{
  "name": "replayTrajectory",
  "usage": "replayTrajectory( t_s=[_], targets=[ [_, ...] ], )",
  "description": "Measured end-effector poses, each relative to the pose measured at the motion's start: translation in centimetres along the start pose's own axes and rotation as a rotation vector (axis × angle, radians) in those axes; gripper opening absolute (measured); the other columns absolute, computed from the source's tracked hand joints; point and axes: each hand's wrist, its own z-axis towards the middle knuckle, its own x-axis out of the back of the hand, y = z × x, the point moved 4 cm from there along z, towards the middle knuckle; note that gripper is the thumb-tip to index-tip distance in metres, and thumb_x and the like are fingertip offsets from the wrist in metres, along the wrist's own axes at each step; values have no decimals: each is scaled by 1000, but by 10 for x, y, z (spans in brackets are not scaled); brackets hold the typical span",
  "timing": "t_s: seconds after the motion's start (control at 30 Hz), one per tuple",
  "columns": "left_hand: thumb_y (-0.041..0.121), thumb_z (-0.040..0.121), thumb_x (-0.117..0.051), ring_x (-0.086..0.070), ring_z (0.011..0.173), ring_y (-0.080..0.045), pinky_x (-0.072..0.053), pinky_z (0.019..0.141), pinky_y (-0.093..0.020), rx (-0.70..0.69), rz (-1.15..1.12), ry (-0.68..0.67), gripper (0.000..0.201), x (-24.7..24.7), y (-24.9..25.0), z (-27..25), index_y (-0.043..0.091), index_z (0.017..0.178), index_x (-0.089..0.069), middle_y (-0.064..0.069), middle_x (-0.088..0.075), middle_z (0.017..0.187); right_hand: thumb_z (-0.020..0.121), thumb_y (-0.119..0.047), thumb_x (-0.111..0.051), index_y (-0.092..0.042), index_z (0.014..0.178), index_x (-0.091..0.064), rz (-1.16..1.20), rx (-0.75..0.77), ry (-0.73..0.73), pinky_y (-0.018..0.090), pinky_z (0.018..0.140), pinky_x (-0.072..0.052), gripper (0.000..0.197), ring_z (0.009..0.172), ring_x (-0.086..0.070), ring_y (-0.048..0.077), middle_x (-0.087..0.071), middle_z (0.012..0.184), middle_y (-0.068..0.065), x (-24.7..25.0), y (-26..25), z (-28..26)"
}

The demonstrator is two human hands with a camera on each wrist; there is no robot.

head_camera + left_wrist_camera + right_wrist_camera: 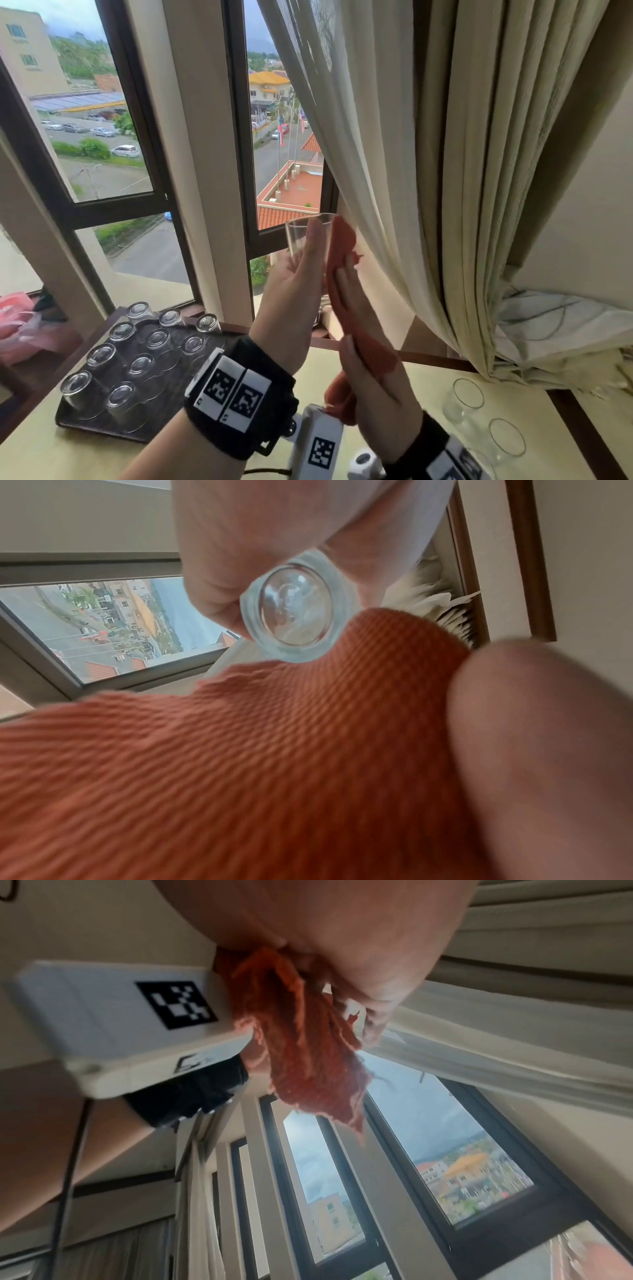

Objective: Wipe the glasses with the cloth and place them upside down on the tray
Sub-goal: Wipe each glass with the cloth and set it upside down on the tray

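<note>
While the left hand (294,274) holds a clear drinking glass (308,236) upright in the air before a window (113,137), the right hand (370,370) presses an orange cloth (342,246) against the glass's side at its 3 o'clock. The left fingers (313,246) are curled around the glass wall; the left wrist view shows its thick round base (294,612) pinched between thumb and fingers, with the ribbed cloth (240,750) just beneath it. The right hand's fingers (346,277) lie nearly straight along the cloth, and the thumb pins the fabric against the palm. From the right wrist view, frayed folds of the cloth (301,1047) hang out from under the palm (342,934).

At 8 o'clock from the hands, a dark tray (78,425) sits on the pale bench (51,452). On it stand ten glasses upside down (140,366), bases up, in rows. At 4 o'clock from the hands, near the bench's right edge, upright glasses (507,438) stand with mouths up, close together.

A cream curtain (428,154) hangs at 2 o'clock, just beside the cloth. Both wrists wear black straps carrying white marker blocks (233,394).
</note>
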Motion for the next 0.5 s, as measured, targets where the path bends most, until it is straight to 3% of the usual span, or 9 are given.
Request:
replayTrajectory(
  t_s=[0.1,0.13,0.17,0.2,0.23,0.27,0.33,0.4,0.5],
  targets=[
    [77,80,-63,-65,84,-22,-60,88,-45,-16,18,-9,70,7,-1,8,17,115,-74,-6,-70,87,108,-33,-47,-41,162,-35,57,38,-31,22,81,-50,56,80,-54,-3,-37,167,-13,-6,13,-12],
    [76,76,-66,-63,80,-12,-57,86,-38,-20,31,1,68,8,-2,10,21,115,-71,3,-67,82,107,-31,-49,-32,163,-34,110,32,-4,19,85,-54,57,106,-20,5,-39,167,-14,-6,17,-16],
    [73,72,-66,-63,76,-2,-52,86,-31,-36,38,8,68,7,0,9,23,119,-68,12,-67,82,105,-38,-53,-30,161,-37,167,1,27,22,88,-57,59,125,-40,24,-47,161,-13,-7,21,-18],
    [68,71,-67,-65,74,5,-49,85,-25,-53,48,0,69,6,-1,10,23,124,-66,15,-68,87,99,-54,-61,-38,157,-44,243,-71,60,19,85,-55,62,121,-33,27,-60,151,-9,-6,24,-20],
    [63,72,-68,-67,75,7,-52,82,-21,-61,52,-9,69,4,0,10,22,128,-65,12,-70,93,86,-71,-68,-49,148,-54,319,-186,91,20,77,-55,67,93,-37,-3,-69,139,-4,-5,26,-19],
    [59,75,-69,-70,77,4,-55,77,-18,-60,49,-36,67,0,0,8,21,130,-65,8,-72,98,72,-81,-74,-55,136,-64,421,-300,146,22,71,-56,70,97,-75,22,-73,132,5,-3,29,-17],
    [61,77,-79,-76,83,-14,-62,77,-25,-46,57,-75,68,-6,-3,6,23,132,-67,-5,-75,107,76,-77,-73,-46,129,-71,713,-451,227,36,70,-59,62,111,-70,42,-71,132,19,1,34,-11],
    [66,72,-88,-78,94,-22,-66,84,-37,-54,124,-87,73,-8,-10,4,30,133,-68,-9,-75,115,100,-59,-49,-26,145,-62,984,-462,243,55,89,-56,57,122,-61,52,-63,140,27,7,31,-3],
    [65,75,-86,-71,111,-4,-57,87,-18,-182,382,-99,66,-11,-6,-2,41,132,-64,13,-75,120,112,-48,-32,-8,153,-49,1134,-440,316,68,112,-42,60,138,-53,50,-54,150,30,23,32,6]
  ],
)
